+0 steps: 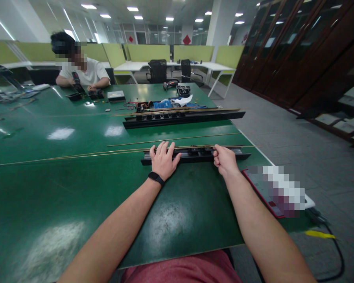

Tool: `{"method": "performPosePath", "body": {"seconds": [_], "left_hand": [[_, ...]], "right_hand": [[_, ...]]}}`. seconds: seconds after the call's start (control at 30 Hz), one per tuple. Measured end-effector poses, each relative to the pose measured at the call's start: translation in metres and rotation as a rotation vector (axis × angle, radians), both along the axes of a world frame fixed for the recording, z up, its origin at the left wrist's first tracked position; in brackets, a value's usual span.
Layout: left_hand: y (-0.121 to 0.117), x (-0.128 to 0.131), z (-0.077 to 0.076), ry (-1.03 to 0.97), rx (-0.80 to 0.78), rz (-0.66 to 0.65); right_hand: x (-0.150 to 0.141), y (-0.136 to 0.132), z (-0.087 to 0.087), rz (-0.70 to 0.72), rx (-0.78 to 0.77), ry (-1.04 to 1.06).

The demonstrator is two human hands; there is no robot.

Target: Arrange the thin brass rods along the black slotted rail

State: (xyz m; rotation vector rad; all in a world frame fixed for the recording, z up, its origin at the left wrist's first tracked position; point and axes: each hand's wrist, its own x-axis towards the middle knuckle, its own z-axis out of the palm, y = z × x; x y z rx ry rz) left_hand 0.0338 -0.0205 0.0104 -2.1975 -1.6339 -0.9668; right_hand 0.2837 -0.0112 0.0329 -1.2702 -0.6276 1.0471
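A long black channel-shaped rail (191, 157) lies across the green table in front of me, with small black parts along its middle. My left hand (163, 161), with a dark band on the wrist, rests on the rail's left part, its fingers spread. Over the right part, my right hand (225, 159) is closed, thumb and forefinger pinched at a thin brass-coloured rod that runs along the rail; the fingertips are partly hidden. Thin brass-coloured rods (106, 152) stick out far to the left of the rail. Another such rod (194, 137) lies just behind it.
Farther back lies a second black rail (183, 118) with rods on top, beside wires and blue material (163, 104). A power drill (170, 85) lies at the far edge. A red-edged device (265, 192) is near the right table edge. Another person (84, 70) sits across at left.
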Motion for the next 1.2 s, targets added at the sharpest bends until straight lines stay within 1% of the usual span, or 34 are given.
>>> {"method": "performPosePath", "body": {"seconds": [0.4, 0.67, 1.2], "left_hand": [[0.0001, -0.0008, -0.0007, -0.009, -0.002, 0.0], [0.0004, -0.0006, -0.0005, -0.004, 0.003, -0.003], [0.0009, -0.0006, -0.0011, 0.008, 0.007, 0.009]], "right_hand": [[-0.0006, -0.0001, 0.0003, -0.016, 0.001, 0.004], [0.0017, 0.0018, -0.0001, -0.002, -0.022, -0.001], [0.0001, -0.0002, 0.0, 0.019, -0.001, -0.015]]}}
